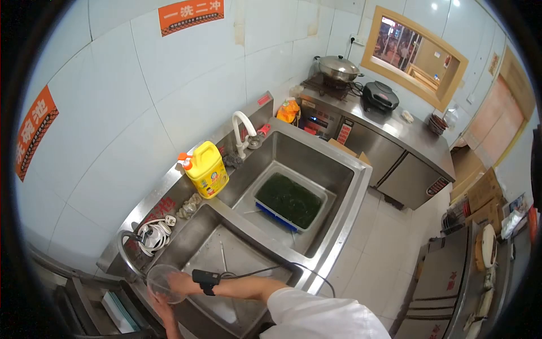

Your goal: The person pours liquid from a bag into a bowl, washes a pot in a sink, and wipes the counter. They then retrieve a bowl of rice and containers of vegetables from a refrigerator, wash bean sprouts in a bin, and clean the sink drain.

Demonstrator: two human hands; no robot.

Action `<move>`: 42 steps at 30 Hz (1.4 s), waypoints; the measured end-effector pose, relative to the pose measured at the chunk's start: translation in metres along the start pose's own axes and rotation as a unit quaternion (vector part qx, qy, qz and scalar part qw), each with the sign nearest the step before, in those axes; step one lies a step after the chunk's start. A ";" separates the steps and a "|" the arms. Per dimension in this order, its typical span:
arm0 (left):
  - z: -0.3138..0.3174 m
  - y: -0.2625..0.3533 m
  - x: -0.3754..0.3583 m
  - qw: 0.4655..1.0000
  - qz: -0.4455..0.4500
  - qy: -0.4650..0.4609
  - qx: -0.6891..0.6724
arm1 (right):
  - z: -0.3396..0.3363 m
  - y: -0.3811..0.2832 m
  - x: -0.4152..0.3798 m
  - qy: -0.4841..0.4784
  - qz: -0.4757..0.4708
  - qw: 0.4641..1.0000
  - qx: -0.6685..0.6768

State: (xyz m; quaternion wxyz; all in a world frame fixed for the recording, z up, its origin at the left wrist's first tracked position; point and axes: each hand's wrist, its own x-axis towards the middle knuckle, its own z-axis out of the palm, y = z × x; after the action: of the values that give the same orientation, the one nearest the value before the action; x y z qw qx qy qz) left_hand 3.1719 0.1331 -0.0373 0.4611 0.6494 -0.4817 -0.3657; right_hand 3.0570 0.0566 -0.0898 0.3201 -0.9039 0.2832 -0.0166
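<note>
A clear plastic bowl (pixel 160 272) is tilted under the curved faucet (pixel 125 254), over the left edge of the near sink (pixel 243 263). My left hand (pixel 162 308) grips it from below at its near side. My right hand (pixel 178 283) overlaps the inside of the bowl, its fingers blurred and partly hidden, so I cannot tell how they are bent. On the right wrist sits a black strapped device (pixel 206 279) with a cable (pixel 282 265) running back along the arm.
A yellow jug (pixel 208 172) stands on the ledge between the sinks. The far sink (pixel 344 186) holds a tub (pixel 289 200) of dark green contents. A white coiled cord (pixel 155 236) lies behind the near sink. Beyond, a counter (pixel 389 127) carries a lidded pot (pixel 337 68) and a black appliance (pixel 380 96).
</note>
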 end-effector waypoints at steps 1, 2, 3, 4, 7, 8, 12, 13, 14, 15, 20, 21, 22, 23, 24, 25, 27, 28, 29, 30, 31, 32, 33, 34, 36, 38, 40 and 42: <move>0.008 -0.010 0.003 1.000 0.000 -0.001 0.001 | 0.001 -0.007 0.001 0.272 -0.018 0.962 0.019; 0.016 -0.020 0.006 0.998 0.056 0.003 0.023 | 0.001 -0.011 0.002 0.524 -0.036 0.850 0.036; 0.017 -0.030 0.010 0.993 0.111 0.008 0.044 | -0.001 -0.012 0.005 0.524 -0.037 0.850 0.035; 0.009 -0.034 0.016 0.993 0.110 0.009 0.044 | -0.001 -0.014 0.009 0.400 -0.088 0.897 0.167; -0.014 -0.017 0.019 0.997 0.065 -0.021 -0.037 | -0.002 -0.003 0.006 0.112 -0.129 0.945 0.279; -0.013 0.014 0.008 0.999 0.006 -0.037 0.011 | -0.002 0.005 0.003 -0.041 -0.121 0.958 0.257; -0.007 -0.037 0.015 0.982 0.068 -0.048 0.168 | 0.007 0.016 0.009 0.155 -0.015 0.982 -0.104; -0.001 -0.032 0.015 0.982 0.069 -0.047 0.168 | 0.010 0.013 0.020 0.310 -0.045 0.948 0.051; 0.011 -0.017 0.010 0.990 0.089 -0.053 0.091 | 0.008 0.009 0.024 0.449 -0.074 0.867 0.205; 0.016 -0.009 0.007 0.992 0.108 -0.061 0.014 | 0.011 0.006 0.023 0.448 -0.074 0.867 0.205; -0.011 -0.012 0.018 0.994 0.082 -0.014 0.069 | -0.028 -0.010 -0.032 -0.096 -0.018 0.981 0.168; -0.010 -0.005 0.015 0.994 0.092 0.003 0.056 | -0.032 -0.010 -0.042 -0.096 -0.018 0.981 0.169; -0.010 -0.007 0.015 0.994 0.091 0.003 0.057 | -0.032 -0.009 -0.049 -0.002 -0.043 0.996 0.075; -0.010 -0.012 0.016 0.997 0.067 0.041 -0.008 | -0.033 -0.008 -0.053 0.091 -0.067 0.993 -0.020; -0.009 -0.018 0.017 0.993 0.042 0.079 -0.073 | -0.036 -0.008 -0.055 0.091 -0.066 0.993 -0.020; -0.011 -0.027 0.019 0.993 0.042 0.079 -0.074 | -0.038 -0.008 -0.056 0.178 -0.095 0.978 -0.059; -0.021 -0.051 0.023 0.944 -0.202 0.044 -0.256 | -0.036 -0.009 -0.056 0.263 -0.122 0.952 -0.097; -0.025 -0.064 0.025 0.944 -0.201 0.044 -0.256 | -0.031 -0.011 -0.054 0.330 -0.152 0.929 -0.069; -0.027 -0.076 0.027 0.918 -0.249 0.038 -0.306 | -0.030 -0.014 -0.054 0.393 -0.181 0.901 -0.040; -0.028 -0.088 0.028 0.886 -0.297 0.033 -0.354 | -0.029 -0.016 -0.053 0.393 -0.181 0.901 -0.040; -0.025 -0.090 0.024 0.886 -0.298 0.033 -0.353 | -0.029 -0.022 -0.054 0.379 -0.194 0.905 0.017; -0.022 -0.094 0.017 0.884 -0.327 -0.010 -0.334 | -0.031 -0.027 -0.056 0.364 -0.206 0.905 0.073; -0.019 -0.096 0.011 0.879 -0.354 -0.053 -0.315 | -0.034 -0.026 -0.053 0.363 -0.207 0.905 0.075; -0.017 -0.091 0.008 0.880 -0.354 -0.052 -0.314 | -0.041 -0.024 -0.047 0.358 -0.205 0.911 0.030; -0.011 -0.078 0.004 0.864 -0.377 -0.125 -0.308 | -0.041 -0.018 -0.027 0.352 -0.202 0.914 -0.013; -0.007 -0.072 0.003 0.853 -0.385 -0.105 -0.338 | -0.035 -0.005 -0.004 0.327 -0.131 0.909 0.224; -0.007 -0.074 0.003 0.839 -0.392 -0.084 -0.368 | -0.030 0.005 0.013 0.303 -0.133 0.889 0.316; -0.009 -0.083 0.006 0.887 -0.325 -0.049 -0.325 | -0.018 0.009 0.018 0.275 -0.132 0.861 0.406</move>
State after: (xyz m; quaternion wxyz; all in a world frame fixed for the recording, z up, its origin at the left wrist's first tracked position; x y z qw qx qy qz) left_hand 3.2054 0.1385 -0.1137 0.4774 0.5647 -0.1196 -0.6625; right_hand 3.0640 0.0307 -0.0838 0.5625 -0.6815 0.2057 -0.4204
